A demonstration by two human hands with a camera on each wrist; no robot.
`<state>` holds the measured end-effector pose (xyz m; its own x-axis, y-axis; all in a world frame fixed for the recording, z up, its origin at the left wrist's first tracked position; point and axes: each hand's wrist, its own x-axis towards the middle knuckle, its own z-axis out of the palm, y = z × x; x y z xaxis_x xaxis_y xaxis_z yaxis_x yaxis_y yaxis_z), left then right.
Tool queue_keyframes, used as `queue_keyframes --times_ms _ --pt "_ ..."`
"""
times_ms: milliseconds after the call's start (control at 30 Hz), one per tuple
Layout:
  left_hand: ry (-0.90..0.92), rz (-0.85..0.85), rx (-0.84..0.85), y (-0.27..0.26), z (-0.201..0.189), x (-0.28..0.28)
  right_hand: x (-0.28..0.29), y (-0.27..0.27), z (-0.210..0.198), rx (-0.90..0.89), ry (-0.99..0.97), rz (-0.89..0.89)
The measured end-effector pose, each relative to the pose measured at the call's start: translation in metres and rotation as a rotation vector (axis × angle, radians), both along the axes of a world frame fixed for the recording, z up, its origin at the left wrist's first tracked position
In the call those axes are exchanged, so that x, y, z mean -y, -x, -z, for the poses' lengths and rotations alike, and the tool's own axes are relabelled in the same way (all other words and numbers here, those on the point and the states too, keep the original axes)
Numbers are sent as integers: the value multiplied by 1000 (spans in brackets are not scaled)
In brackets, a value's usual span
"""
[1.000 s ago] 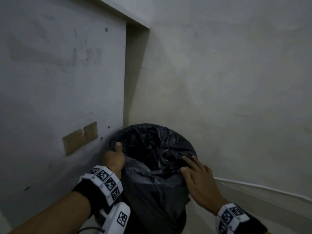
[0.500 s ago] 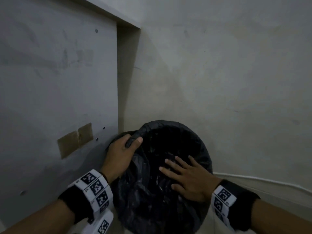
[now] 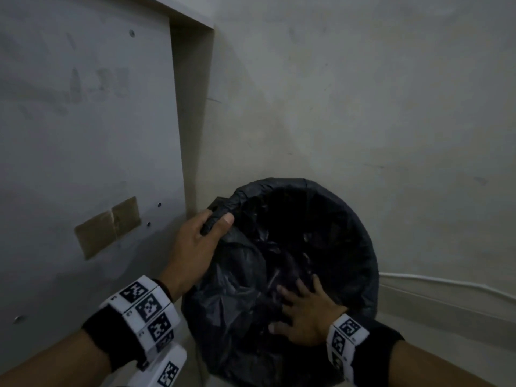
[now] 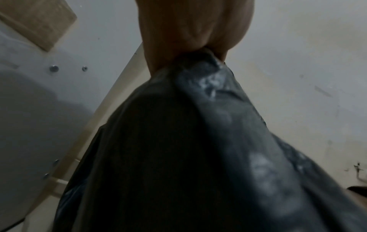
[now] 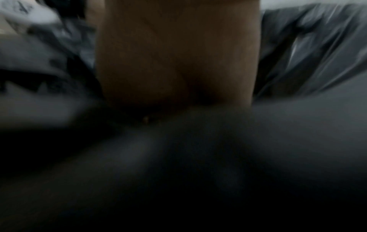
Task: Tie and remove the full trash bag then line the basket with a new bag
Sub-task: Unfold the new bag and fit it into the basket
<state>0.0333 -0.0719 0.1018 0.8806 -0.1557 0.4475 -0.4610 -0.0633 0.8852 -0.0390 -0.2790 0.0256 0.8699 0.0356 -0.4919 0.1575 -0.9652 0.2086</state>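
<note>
A black trash bag [image 3: 349,236] lines a round basket in the corner, its edge folded over the far and right rim. My left hand [image 3: 195,241] grips the bag's rolled edge at the basket's left rim, thumb on the inside; the left wrist view shows that hand [image 4: 190,28] with the black plastic [image 4: 198,141] bunched in it. My right hand [image 3: 304,314] lies flat with spread fingers on the loose plastic at the near side, pressing it down. In the right wrist view the palm [image 5: 176,55] sits against blurred dark bag [image 5: 298,125]. The basket itself is hidden under the bag.
A grey panel [image 3: 83,135] with two brown tape patches [image 3: 109,227] stands close on the left, and a beige wall [image 3: 363,93] closes the corner behind. A white cable [image 3: 446,283] runs along the skirting at the right.
The left hand shifted from pinching the bag's raised edge to gripping it over the left rim. The right hand slid down and nearer, now flat on the plastic at the near side.
</note>
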Motion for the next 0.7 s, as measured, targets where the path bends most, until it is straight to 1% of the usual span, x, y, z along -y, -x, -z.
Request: queue_keyframes --times_ms 67,100,167,200,233,267,300,333,367,433,467,533,567,600,633,700 --pt "-26 15 44 7 -1 3 -1 3 10 -141 15 27" --pt "-48 23 62 10 -1 4 -1 2 12 -157 -5 34" --pt "-68 22 73 11 0 2 -2 1 3 -139 -82 67" --pt "-62 10 69 10 1 1 -4 -1 -3 -72 -149 109" --pt "-50 -2 62 10 2 0 -6 -3 -8 29 -240 173" --pt "-29 -10 49 10 3 0 -7 -5 -12 130 -370 260" --pt "-5 -15 29 9 4 0 -10 -8 -17 202 -543 356" --pt "17 -18 12 9 3 -1 -17 -10 -19 207 -730 433" --pt "33 -18 4 10 2 0 -27 -11 -20 174 -905 478" --pt "31 -9 14 13 0 3 -51 -14 -16 125 -1203 511" --pt "28 -1 25 15 0 6 -67 -17 -16 160 -1317 548" --pt "44 25 25 20 -4 12 -88 -20 -11 362 -1452 569" --pt "43 43 22 23 -6 15 -93 -20 -7 411 -1505 535" --pt "23 64 27 25 -7 17 -98 -21 -5 398 -1532 529" --pt "-11 82 40 26 -8 18 -104 -20 -9 349 -1533 556" --pt "-65 82 64 28 -6 17 -108 -19 -16 156 -1561 589"
